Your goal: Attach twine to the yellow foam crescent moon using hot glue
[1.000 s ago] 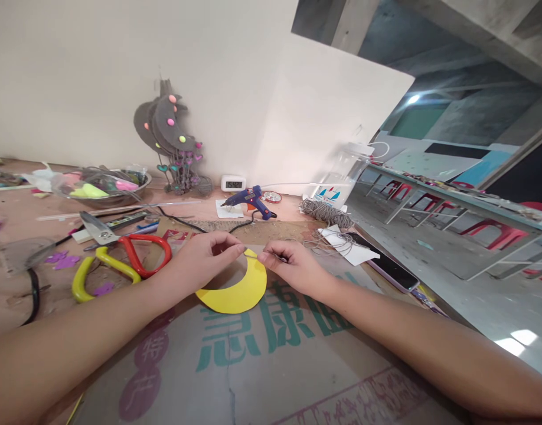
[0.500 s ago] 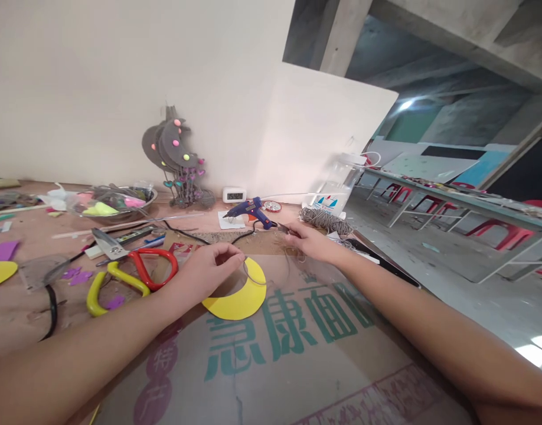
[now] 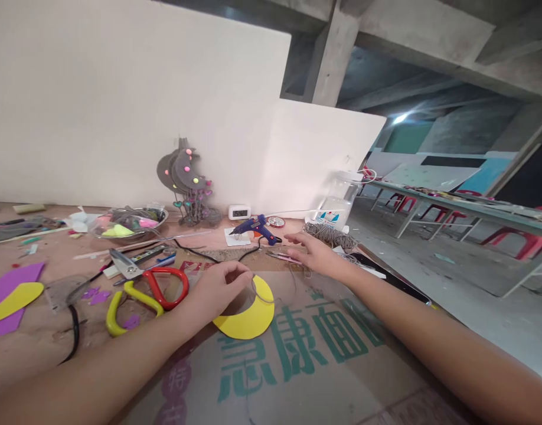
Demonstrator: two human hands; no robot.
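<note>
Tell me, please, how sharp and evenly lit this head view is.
Head view: the right hand is slightly motion-blurred; the left hand, pinching a thread, and the crescent are sharp; light is soft and even; wide-angle bend stretches the forearms.

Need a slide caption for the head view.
Left hand pinches thin wire at yellow crescent; right hand, open, near blue glue gun.
</note>
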